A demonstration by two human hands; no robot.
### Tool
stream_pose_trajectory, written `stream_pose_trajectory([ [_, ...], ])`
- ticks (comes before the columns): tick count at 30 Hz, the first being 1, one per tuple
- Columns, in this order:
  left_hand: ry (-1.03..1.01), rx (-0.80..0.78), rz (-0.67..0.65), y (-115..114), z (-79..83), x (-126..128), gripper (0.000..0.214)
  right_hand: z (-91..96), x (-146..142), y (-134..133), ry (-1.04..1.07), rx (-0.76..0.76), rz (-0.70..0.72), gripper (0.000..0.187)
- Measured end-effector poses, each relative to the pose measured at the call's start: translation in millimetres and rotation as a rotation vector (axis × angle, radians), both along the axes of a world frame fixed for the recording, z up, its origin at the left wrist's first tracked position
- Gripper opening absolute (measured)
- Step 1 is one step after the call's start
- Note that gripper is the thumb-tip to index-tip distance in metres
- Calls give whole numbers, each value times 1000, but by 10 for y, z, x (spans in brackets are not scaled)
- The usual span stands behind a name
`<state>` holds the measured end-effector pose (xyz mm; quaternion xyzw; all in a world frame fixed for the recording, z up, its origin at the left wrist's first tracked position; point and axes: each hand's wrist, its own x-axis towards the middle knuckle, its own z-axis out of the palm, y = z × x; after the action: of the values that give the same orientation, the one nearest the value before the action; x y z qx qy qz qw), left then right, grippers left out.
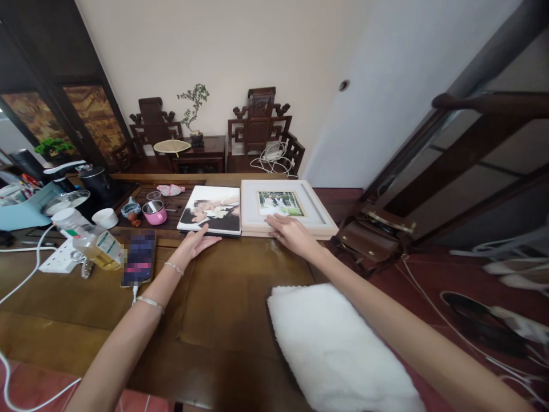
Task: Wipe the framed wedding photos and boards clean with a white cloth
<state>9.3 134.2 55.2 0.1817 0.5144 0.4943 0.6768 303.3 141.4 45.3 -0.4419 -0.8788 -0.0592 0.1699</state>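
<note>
Fingers of the left hand (pixel 198 243) are at the near edge of a photo album (pixel 214 224), thumb on its face, the others low along the edge; whether they pinch it I cannot tell. Fingers of the right hand (pixel 294 230) bend over the near border of a pale picture frame (pixel 317 220); how firmly is unclear. Album and frame lie side by side near the far edge of the desk (pixel 223 274), the frame toward the far right corner.

Left of the album, a dark tea tray (pixel 182 201) runs along the far edge, crowding that side, with a pink mug (pixel 155 214) and a crumpled pink-and-white packet (pixel 170 190). Toward the left edge come a phone (pixel 139 257) on a cable beside the left forearm, a bottle (pixel 98 246), a power strip (pixel 59 257) and a light-blue box (pixel 32 210). A fluffy white towel (pixel 338 349) sits by the right edge, partly behind the right forearm. Past the far edge stand two dark chairs, the right one (pixel 259 120) bearing coiled white cable (pixel 274 157).
</note>
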Motion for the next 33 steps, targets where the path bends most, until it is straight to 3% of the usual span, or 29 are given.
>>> stream_pose_trajectory([
  [5,21,1,10,21,-28,2,66,152,8,-70,172,-92,-82,34],
  [11,112,12,-55,28,-9,-16,60,293,494,16,425,-9,-605,43],
  [13,163,28,-78,4,1,-30,57,261,708,120,473,-108,-812,52],
  [15,240,40,-119,-40,20,-39,53,201,872,216,476,-276,-913,58],
  [17,358,35,-211,-92,64,-31,50,134,965,280,468,-408,-916,51],
  [20,642,74,-361,-126,206,45,50,54,1003,320,463,-454,-882,41],
  [24,1089,363,-403,23,456,332,38,0,1001,360,439,-449,-888,42],
  [26,1380,501,-402,169,537,551,42,-12,1000,391,427,-439,-894,43],
  [29,1721,461,-470,389,555,900,50,-16,992,432,430,-418,-915,44],
  [33,1898,465,-519,547,478,1221,41,8,976,443,471,-379,-953,40],
])
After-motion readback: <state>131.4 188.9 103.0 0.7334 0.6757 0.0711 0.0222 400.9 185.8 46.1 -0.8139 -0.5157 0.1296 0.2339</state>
